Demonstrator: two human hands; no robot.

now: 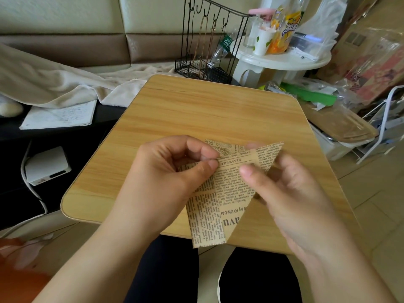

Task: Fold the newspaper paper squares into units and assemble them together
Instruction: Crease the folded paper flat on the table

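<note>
Both hands are clamped on one folded piece of newspaper paper [220, 189], held between them above the near part of the wooden worktop [207, 114]. The left hand [175, 171] pinches its upper left edge between thumb and curled fingers; the right hand [282, 189] holds the right side, thumb on top and fingers behind. The paper's lower end hangs past the worktop's near edge, below the hands. Beyond the hands stand a black wire rack [209, 47] and a cluttered white round side table [282, 60]

Wire rack [209, 47], notebook [59, 115], white stool [282, 60]
</note>
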